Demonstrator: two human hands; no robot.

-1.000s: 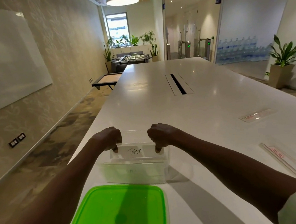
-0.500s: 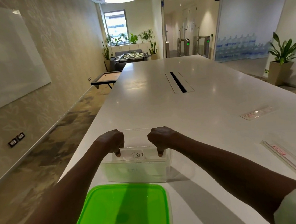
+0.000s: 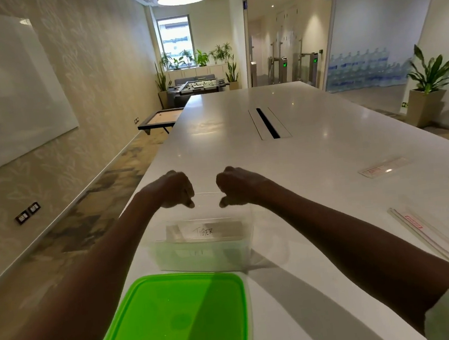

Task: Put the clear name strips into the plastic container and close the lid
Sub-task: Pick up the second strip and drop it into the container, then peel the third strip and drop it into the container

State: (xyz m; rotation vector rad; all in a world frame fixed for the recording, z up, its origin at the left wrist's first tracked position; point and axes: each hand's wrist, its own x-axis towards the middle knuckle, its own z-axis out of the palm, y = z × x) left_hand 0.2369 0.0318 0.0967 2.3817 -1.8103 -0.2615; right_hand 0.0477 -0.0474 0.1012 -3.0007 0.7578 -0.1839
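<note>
One labelled strip (image 3: 205, 231) sits in the clear container (image 3: 203, 258); both hands (image 3: 174, 189) hover above it, curled and empty; other strips (image 3: 384, 169) and the green lid (image 3: 175, 321) remain on the table (image 3: 313, 160).

Views: we have one, a wide-angle camera worn on the head.
Facing: we look forward and down along the long white glossy table (image 3: 313, 160), towards the far window.
Nearness: our two bare forearms reach out from the bottom corners; the flat bright green plastic lid (image 3: 176, 324) lies closest, cut off by the bottom edge.
Lens: straight edges bow near the picture's borders.
Shared scene: with no second view, nothing overlaps.
</note>
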